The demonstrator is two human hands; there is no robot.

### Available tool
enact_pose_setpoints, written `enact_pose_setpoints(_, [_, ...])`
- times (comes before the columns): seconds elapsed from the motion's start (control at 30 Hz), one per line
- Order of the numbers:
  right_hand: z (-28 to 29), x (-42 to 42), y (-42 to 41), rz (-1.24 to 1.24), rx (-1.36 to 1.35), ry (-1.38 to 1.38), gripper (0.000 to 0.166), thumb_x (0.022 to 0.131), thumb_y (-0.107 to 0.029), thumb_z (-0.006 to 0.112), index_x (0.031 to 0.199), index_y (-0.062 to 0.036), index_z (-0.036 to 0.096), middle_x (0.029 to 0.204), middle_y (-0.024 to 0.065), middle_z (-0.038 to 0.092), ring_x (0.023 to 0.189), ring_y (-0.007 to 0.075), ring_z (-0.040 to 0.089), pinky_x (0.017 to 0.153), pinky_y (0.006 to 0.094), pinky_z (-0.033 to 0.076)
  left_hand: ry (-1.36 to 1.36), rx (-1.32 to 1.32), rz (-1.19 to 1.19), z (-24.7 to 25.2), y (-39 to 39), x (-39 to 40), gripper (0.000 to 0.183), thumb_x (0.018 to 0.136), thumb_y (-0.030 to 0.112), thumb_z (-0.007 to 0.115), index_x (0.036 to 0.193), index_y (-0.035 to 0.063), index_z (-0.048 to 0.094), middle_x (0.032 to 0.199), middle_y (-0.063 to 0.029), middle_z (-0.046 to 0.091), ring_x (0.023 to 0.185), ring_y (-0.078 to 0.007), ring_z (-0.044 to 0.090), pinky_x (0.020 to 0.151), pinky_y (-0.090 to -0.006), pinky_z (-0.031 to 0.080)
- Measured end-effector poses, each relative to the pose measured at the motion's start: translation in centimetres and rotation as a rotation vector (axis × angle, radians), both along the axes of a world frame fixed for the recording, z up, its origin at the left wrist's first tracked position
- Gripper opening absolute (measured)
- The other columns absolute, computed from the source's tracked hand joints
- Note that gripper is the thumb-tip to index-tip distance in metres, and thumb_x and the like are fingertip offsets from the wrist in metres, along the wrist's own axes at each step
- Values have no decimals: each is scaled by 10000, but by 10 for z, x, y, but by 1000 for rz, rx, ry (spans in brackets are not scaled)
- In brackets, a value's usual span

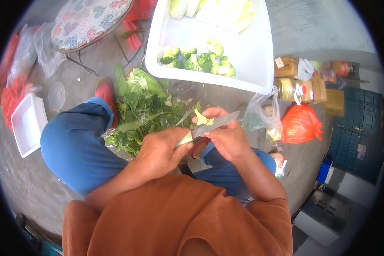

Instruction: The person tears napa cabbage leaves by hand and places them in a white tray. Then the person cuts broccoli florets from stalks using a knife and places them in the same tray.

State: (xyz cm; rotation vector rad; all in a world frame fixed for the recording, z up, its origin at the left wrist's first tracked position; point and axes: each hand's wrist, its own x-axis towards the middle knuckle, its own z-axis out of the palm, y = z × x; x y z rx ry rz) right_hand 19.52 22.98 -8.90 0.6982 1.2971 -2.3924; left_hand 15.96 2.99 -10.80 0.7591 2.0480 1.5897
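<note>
My left hand [161, 148] grips a kitchen knife [212, 125] by its pale handle, the blade pointing up to the right. The blade lies across my right hand [228, 136], whose fingers curl around it from behind. Between those fingers is a yellow-green piece of vegetable [203, 118], probably broccoli stem, close to the blade's upper edge. Below my hands, on the floor between my feet, spreads a heap of green leaves and trimmings [140, 112]. Beyond it a white plastic tub [211, 78] holds several broccoli florets [193, 62] and pale napa cabbage [225, 14].
A round stool with a heart-patterned top [89, 24] stands at upper left, above a small white tray [27, 124]. To the right are a clear plastic bag [260, 108], a tied red bag [300, 124], an oil bottle [286, 89] and cardboard boxes [318, 88].
</note>
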Motion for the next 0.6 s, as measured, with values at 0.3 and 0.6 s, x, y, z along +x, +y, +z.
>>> enact_pose_setpoints(0.3, [-2,4,-3,4,77,24,304,759,138,590,1048,50,550,1035,217,618,938,242,625,819,328,516,20,-34,-11,-5,-3,1,201,841,143,614,1001,22,600,804,-169,594,710,-357,592,606,-389,470])
enact_pose_setpoints(0.6, [-4,8,-5,-63,32,60,291,746,144,584,1021,49,571,1022,196,624,947,251,622,832,336,513,5,-37,31,-10,-7,4,208,838,133,616,1014,22,605,835,-168,607,730,-343,603,628,-372,480])
